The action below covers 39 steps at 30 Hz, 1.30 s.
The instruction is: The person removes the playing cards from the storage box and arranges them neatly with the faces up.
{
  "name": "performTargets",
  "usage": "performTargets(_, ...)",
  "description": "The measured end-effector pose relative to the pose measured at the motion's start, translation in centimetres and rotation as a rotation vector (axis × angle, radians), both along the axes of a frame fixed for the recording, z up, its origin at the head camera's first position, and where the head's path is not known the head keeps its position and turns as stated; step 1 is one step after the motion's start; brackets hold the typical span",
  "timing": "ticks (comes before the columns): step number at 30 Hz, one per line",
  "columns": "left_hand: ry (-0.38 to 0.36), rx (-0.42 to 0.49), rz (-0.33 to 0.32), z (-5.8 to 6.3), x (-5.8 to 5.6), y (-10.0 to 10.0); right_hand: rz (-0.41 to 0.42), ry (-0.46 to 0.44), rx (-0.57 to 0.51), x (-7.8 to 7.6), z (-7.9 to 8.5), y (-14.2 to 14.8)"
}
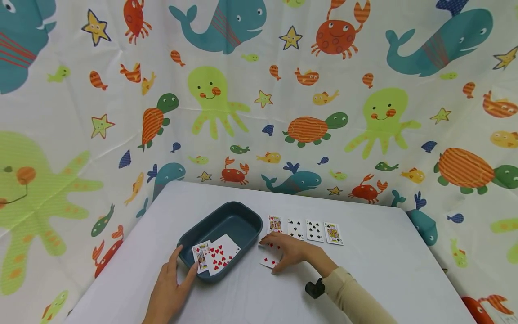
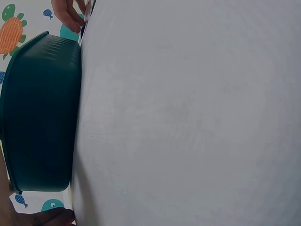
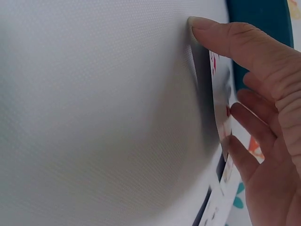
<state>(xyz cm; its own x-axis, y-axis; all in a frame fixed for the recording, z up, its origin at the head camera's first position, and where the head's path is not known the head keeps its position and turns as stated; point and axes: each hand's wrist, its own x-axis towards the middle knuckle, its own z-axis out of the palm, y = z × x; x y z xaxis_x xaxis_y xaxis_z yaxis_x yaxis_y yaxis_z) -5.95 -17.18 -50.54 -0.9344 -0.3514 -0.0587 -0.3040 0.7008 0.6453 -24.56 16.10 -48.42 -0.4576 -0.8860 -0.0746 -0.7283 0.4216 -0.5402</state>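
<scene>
A dark teal basin (image 1: 247,216) sits on the table. In it lie a face card (image 1: 200,256) and a hearts card (image 1: 220,256), overlapping and face up. My left hand (image 1: 170,285) touches the near left end of the basin, index finger and thumb spread along its rim. To the right of the basin, my right hand (image 1: 289,249) holds a diamonds playing card (image 1: 267,260) between thumb and fingers, its middle hidden under the hand. In the right wrist view this card (image 3: 218,94) stands tilted, with one edge off the white cloth.
Beyond my right hand runs a row of face-up cards: a red face card (image 1: 274,222), two black number cards (image 1: 295,228) and a black face card (image 1: 333,234). A black device (image 1: 314,288) is on the right wrist. A sea-animal curtain (image 1: 259,112) hangs behind the table.
</scene>
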Motion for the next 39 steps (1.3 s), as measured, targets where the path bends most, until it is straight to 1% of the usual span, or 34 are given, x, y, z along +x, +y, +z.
performTargets(3,0.007,0.0,-0.003,0.1,0.0,0.0,0.012,0.009,0.002,-0.2,-0.1,0.0)
performTargets(8,0.002,0.001,-0.005,0.0,0.0,0.0,0.005,0.004,0.015,-0.2,-0.1,0.0)
performTargets(18,0.018,-0.009,-0.006,-0.3,0.2,-0.1,0.008,-0.004,0.029,0.2,-0.3,0.5)
performTargets(24,0.015,-0.006,-0.006,-0.4,0.2,-0.1,0.009,-0.008,0.023,0.6,-0.2,0.7)
performTargets(28,0.02,-0.007,-0.004,-0.5,0.2,-0.1,-0.014,0.01,-0.034,0.7,0.2,0.8)
performTargets(32,0.036,-0.018,-0.007,-0.4,0.2,-0.1,-0.084,0.013,-0.188,0.6,0.9,1.0)
performTargets(35,0.046,-0.024,-0.009,-0.3,0.2,0.0,-0.148,-0.031,-0.309,0.6,1.6,1.1)
performTargets(39,0.053,-0.024,-0.009,-0.2,0.3,0.0,-0.208,-0.097,-0.407,0.7,2.3,0.7)
